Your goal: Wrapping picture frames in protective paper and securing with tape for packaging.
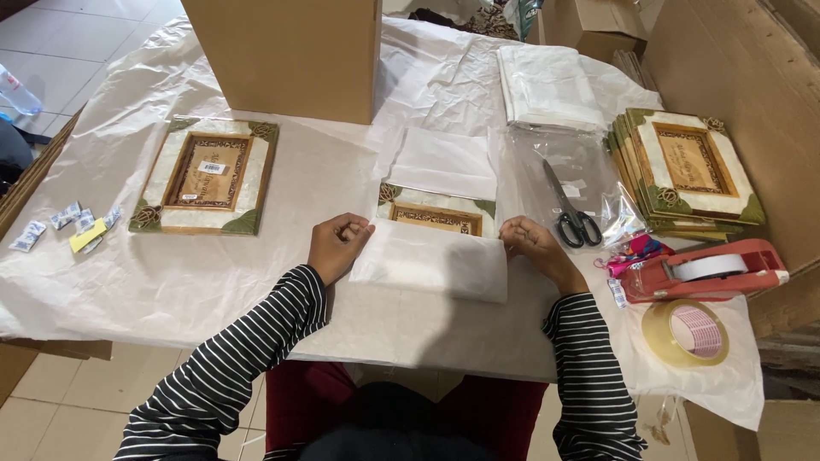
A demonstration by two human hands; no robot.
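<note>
sleeves: striped black and white, one on each forearm, coming in over the near edge of the table (128,282).
left hand (337,246): fingers curled in together, pinching the left edge of the white tissue sheet (431,260) near the middle of the table.
right hand (534,246): fingers bent and close together, gripping the right edge of the same sheet.
wrapped frame (436,215): one ornate picture frame lying flat between the hands, its lower part under the folded tissue, its upper part showing; a second fold of tissue lies past its far edge.
loose frame (207,175): one, flat, toward the left side of the table.
frame stack (688,171): several alike, piled at the right edge; exact count cannot be told.
scissors (571,209): one pair, black handles, just right of the right hand, on clear plastic.
tape dispenser (705,271): one, red, near the right edge.
tape roll (686,333): one, clear, at the near right corner.
cardboard box (286,51): one, upright at the far edge.
small sachets (64,224): a handful, at the left edge.
</note>
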